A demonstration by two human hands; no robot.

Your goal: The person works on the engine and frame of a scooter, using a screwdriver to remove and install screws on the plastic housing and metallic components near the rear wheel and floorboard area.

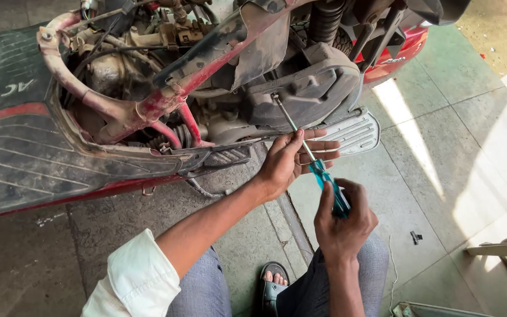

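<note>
The right hand [344, 220] is gripping the screwdriver [315, 164] by its blue handle, tip sitting against the scooter's grey cover [309, 88]. The left hand [291, 159] is pinching the shaft, steadying it.

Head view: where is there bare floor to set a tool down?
Bare grey tiled floor lies right of the ribbed metal footrest, short of a small black part. It is crowded under the red scooter frame, where both hands work the blue-handled screwdriver.

Engine cover [300, 88] and footrest [353, 132] crowd the screwdriver [309, 149].
</note>
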